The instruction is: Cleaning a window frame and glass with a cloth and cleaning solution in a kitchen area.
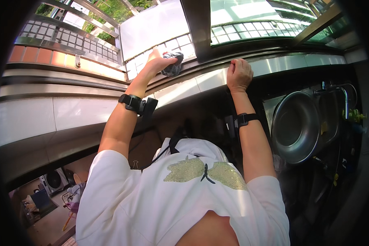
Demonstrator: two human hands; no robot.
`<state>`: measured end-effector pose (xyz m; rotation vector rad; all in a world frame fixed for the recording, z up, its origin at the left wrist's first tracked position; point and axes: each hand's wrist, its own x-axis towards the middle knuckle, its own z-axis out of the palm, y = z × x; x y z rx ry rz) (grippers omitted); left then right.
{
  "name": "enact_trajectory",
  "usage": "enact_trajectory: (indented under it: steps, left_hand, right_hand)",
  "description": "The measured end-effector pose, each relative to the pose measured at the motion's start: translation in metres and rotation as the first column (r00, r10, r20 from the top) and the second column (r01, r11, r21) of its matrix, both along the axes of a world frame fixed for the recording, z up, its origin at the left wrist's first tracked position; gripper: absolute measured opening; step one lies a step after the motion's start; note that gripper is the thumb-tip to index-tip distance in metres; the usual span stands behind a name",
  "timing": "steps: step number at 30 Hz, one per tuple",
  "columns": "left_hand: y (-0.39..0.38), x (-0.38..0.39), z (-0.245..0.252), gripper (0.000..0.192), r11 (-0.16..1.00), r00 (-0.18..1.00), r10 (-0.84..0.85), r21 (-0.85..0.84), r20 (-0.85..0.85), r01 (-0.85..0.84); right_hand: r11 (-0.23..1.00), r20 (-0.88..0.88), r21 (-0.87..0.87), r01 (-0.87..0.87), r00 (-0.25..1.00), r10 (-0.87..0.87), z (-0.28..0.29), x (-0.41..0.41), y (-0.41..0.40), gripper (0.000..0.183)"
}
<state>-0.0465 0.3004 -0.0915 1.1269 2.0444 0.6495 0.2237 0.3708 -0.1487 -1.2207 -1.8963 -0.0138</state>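
A crumpled dark grey cloth [173, 65] is in my left hand [158, 60], with my thumb over it. That hand is at the open part of the window, and the cloth lies against the metal window track [187, 67]. Further right, my right hand [240, 74] rests at the inner edge of the track, above the white tiled sill [180, 87]. Its fingers are curled, and their undersides are hidden, so I cannot tell whether they grip the edge. Each forearm wears a black strap with a small device.
Window glass [249, 21] fills the upper right, and metal bars [89, 15] stand outside on the left. A steel basin [296, 127] sits by the sink at right, near a chrome faucet [346, 98]. Below left, a silver appliance [53, 180] is visible beneath the sill.
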Motion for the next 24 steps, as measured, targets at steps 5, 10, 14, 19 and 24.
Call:
enact_trajectory:
  steps: [5,10,14,19,24]
  left_hand:
    - [0.001,0.074,-0.022,0.027,0.849,0.924,-0.245,0.394,-0.295,0.351]
    - [-0.046,0.016,-0.02,0.029,0.967,0.905,-0.209,0.057,-0.37,0.247]
    - [-0.051,0.015,-0.005,0.027,0.979,0.886,-0.198,-0.045,-0.42,0.198]
    - [0.0,0.067,-0.017,0.026,0.87,0.974,-0.181,0.439,-0.137,0.223]
    - [-0.045,0.014,-0.012,0.022,0.982,0.958,-0.155,0.07,-0.241,0.176]
  right_hand:
    - [1.0,0.028,0.021,-0.001,1.0,0.001,-0.006,-0.003,-0.001,0.008]
    - [1.0,0.076,0.015,0.006,0.997,-0.008,-0.009,0.002,0.001,0.009]
    - [1.0,0.061,0.006,-0.003,0.998,0.003,-0.011,0.004,0.002,0.008]
    - [0.999,0.055,-0.009,-0.053,0.997,0.053,-0.005,-0.003,0.0,0.008]
    - [0.999,0.045,-0.003,-0.039,0.998,0.039,-0.006,0.002,0.001,0.009]
